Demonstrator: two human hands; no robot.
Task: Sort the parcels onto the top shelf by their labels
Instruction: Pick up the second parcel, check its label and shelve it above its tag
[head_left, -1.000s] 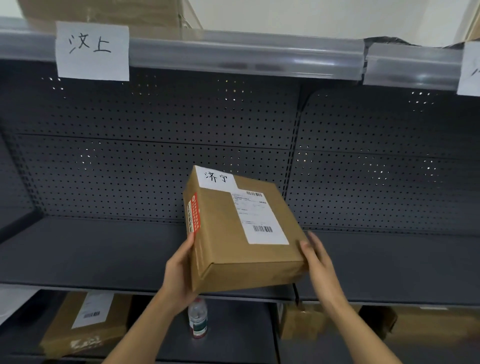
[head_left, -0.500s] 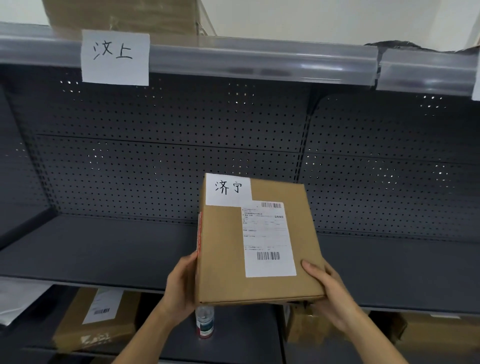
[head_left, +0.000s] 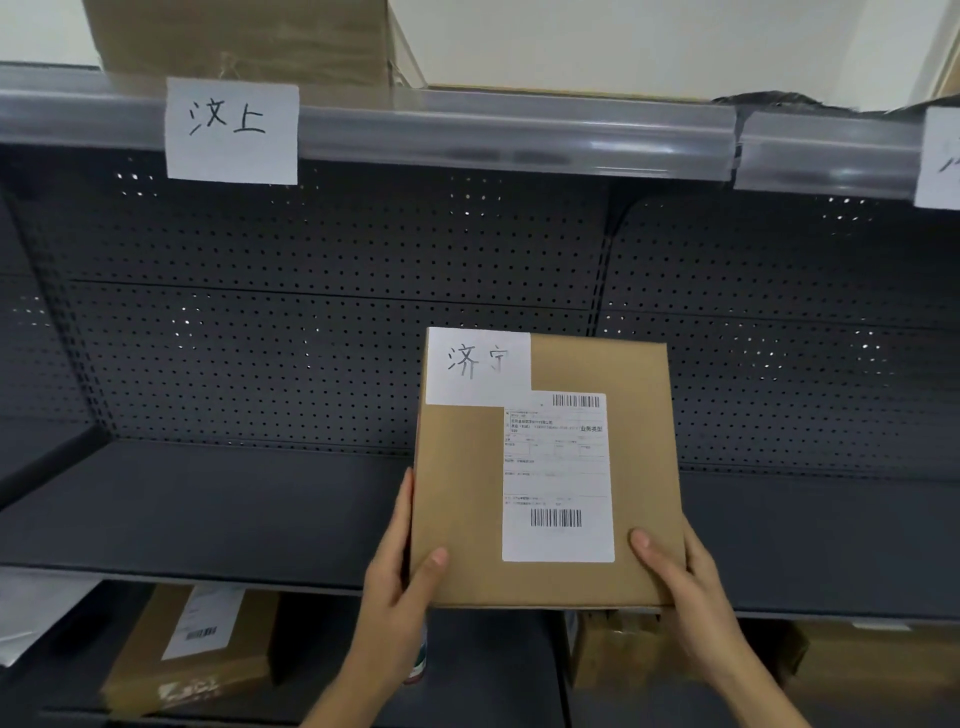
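I hold a flat brown cardboard parcel (head_left: 467, 493) in front of the middle shelf, its top face turned toward me. It carries a handwritten white label 济宁 (head_left: 478, 366) and a printed shipping label (head_left: 557, 478). My left hand (head_left: 400, 587) grips its lower left edge, thumb on the face. My right hand (head_left: 675, 582) grips the lower right corner. On the top shelf rail (head_left: 519, 137) hangs a paper sign 汶上 (head_left: 232, 130). Another paper sign (head_left: 943, 161) is cut off at the right edge.
A large cardboard box (head_left: 244, 41) stands on the top shelf above the 汶上 sign. The dark middle shelf (head_left: 182, 514) lies behind the parcel. Below it are a labelled box (head_left: 192, 649), a bottle (head_left: 418, 660) and more boxes (head_left: 618, 649) at the right.
The parcel has been turned from a tilted pose to face me squarely and raised slightly. Both hands shifted to its lower corners, thumbs now on the front.
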